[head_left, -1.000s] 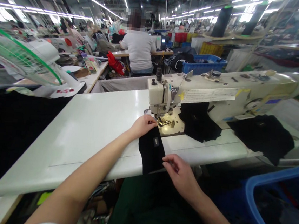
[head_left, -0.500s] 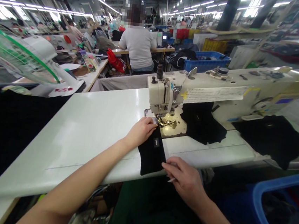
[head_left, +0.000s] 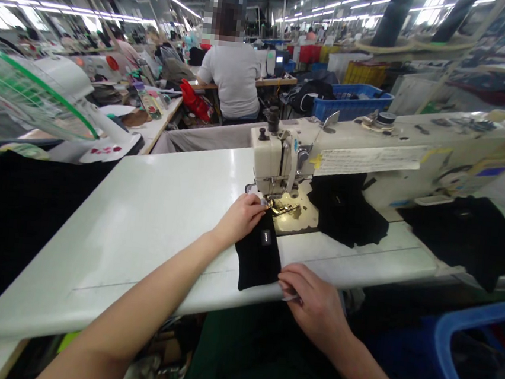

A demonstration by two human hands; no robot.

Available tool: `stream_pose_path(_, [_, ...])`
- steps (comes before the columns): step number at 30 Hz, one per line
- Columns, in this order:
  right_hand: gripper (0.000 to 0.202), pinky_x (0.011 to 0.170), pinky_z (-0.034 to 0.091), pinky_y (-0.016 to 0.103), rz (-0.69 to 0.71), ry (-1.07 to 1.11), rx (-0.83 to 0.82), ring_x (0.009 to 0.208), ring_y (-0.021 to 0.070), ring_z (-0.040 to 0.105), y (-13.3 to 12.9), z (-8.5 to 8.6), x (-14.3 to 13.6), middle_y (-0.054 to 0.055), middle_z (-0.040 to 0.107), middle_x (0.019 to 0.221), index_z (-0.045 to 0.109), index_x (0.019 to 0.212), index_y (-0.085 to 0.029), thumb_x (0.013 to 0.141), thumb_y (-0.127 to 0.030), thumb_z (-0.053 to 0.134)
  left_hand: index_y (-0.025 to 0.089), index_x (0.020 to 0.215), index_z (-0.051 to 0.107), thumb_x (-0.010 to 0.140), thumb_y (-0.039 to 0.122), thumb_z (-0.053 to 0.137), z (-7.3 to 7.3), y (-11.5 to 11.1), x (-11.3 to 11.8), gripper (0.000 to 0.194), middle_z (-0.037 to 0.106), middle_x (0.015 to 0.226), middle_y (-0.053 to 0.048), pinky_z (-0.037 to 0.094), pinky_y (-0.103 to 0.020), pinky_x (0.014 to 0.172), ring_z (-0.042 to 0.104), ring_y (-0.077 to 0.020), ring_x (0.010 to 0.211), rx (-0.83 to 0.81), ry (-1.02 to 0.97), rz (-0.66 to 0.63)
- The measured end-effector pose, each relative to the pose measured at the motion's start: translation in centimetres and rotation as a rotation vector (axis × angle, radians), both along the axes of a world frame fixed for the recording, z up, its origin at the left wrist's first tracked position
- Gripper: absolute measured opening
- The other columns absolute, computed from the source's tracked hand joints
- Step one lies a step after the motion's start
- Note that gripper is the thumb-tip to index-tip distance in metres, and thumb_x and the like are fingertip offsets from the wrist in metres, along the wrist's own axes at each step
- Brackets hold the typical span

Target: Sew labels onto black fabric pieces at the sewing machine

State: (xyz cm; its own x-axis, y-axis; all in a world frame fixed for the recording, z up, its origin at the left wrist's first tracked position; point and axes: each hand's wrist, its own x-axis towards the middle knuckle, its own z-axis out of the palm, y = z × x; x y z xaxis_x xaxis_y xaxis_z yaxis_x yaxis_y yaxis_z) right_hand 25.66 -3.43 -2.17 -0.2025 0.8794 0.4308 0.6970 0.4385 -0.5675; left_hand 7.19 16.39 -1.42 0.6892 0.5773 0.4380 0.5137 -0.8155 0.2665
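A black fabric piece (head_left: pixel 256 264) with a small label (head_left: pixel 266 237) lies flat on the machine table, its far end at the presser foot (head_left: pixel 283 209) of the sewing machine (head_left: pixel 278 156). Close beside the foot, my left hand (head_left: pixel 243 215) is closed on the fabric's far left part, fingertips pressed together. My right hand (head_left: pixel 311 293) pinches the near right edge at the table's front. Something thin and pale sticks out under its fingers; what it is I cannot tell.
Two more black fabric pieces (head_left: pixel 348 213) (head_left: pixel 465 231) lie right of the needle, along the machine bed. A fan (head_left: pixel 43 92) stands at the left. A blue basket (head_left: pixel 443 345) is at lower right. Ahead, a person in a grey shirt (head_left: pixel 229 80) sits with their back to me.
The black fabric's near end has moved slightly away from me, toward the presser foot. My right hand now pinches its edge a little higher. My left hand stays by the foot.
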Motion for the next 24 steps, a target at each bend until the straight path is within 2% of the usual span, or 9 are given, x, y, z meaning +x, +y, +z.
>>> stream_pose_path(7, [0.021,0.07,0.052,0.028,-0.026,-0.013,0.0,0.087,0.0192,0.067,-0.06,-0.1,-0.14,0.009,0.07,0.102,0.065,0.103,-0.02,0.093,-0.011,0.048,0.019,0.104,0.076,0.092,0.017,0.06,-0.31,0.58,-0.06,0.021,0.065,0.097,-0.009,0.053,-0.039,0.086,0.061,-0.0218,0.092,-0.105,-0.101,-0.017])
stream_pose_path(18, [0.023,0.075,0.051,0.028,-0.022,0.002,-0.03,0.089,0.0194,0.067,-0.05,0.03,-0.25,0.008,0.069,0.102,0.063,0.102,-0.021,0.09,-0.008,0.049,0.018,0.103,0.076,0.092,0.017,0.059,-0.3,0.78,-0.01,0.021,0.064,0.096,-0.01,0.053,-0.039,0.086,0.06,-0.0225,0.092,-0.096,-0.092,-0.028])
stream_pose_path(24, [0.028,0.067,0.048,0.027,-0.005,-0.058,-0.035,0.082,0.0181,0.065,0.01,0.41,-0.18,0.007,0.068,0.1,0.062,0.103,-0.02,0.085,-0.003,0.048,0.019,0.105,0.076,0.092,0.017,0.057,-0.28,0.75,0.02,0.022,0.063,0.095,-0.009,0.052,-0.039,0.084,0.06,-0.022,0.091,-0.078,-0.067,-0.031])
